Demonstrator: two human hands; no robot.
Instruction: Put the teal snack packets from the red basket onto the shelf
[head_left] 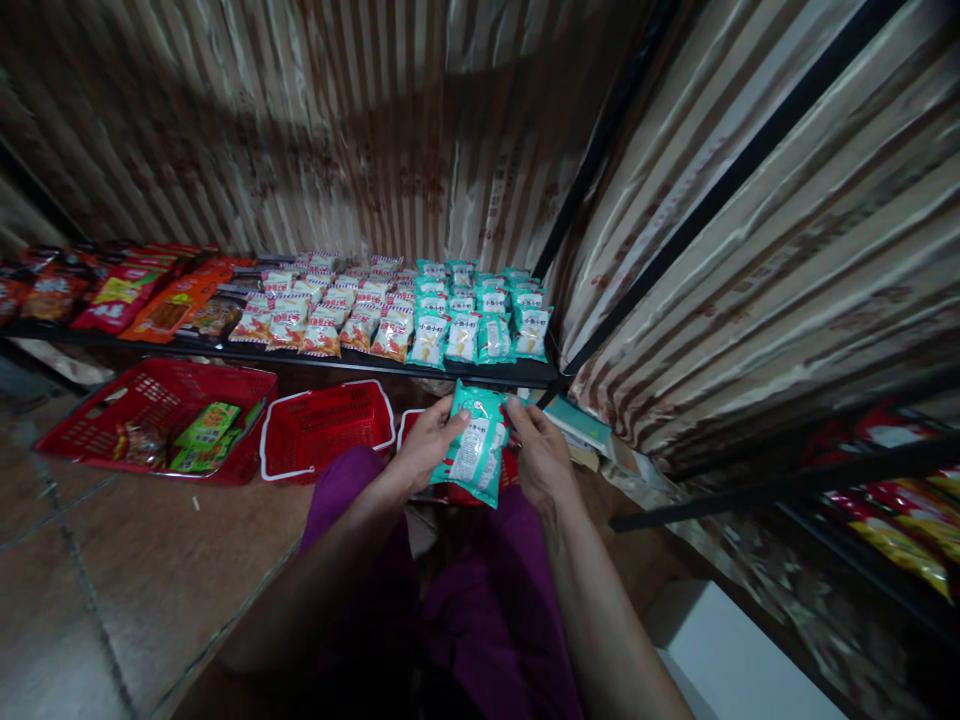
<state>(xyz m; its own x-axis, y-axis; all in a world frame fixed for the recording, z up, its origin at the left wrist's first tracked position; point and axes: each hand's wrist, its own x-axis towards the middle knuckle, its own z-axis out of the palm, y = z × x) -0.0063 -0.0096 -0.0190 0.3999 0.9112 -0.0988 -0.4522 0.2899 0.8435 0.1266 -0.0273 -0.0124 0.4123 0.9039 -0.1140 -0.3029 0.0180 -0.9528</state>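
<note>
Between my two hands is a teal snack bag (478, 450) with a printed white panel, its back seam facing me. My left hand (429, 440) grips the bag's left side, thumb on top. At the upper right edge, the fingers of my right hand (538, 445) pinch the same bag. Just beyond, rows of matching small teal-and-white bags (462, 336) stand on the right end of a black shelf (480, 372). White-and-orange snack packets (322, 328) fill the stretch to their left. Under the held bag, a red basket (409, 425) is partly hidden by my hands and knees.
Left on the floor are a large red basket (157, 385) holding green packets (210, 430) and a smaller red basket (322, 430) with white handles. Orange and red bags (180, 300) lie further along the shelf. A white box (739, 660) and a dark metal bar (735, 505) are at right.
</note>
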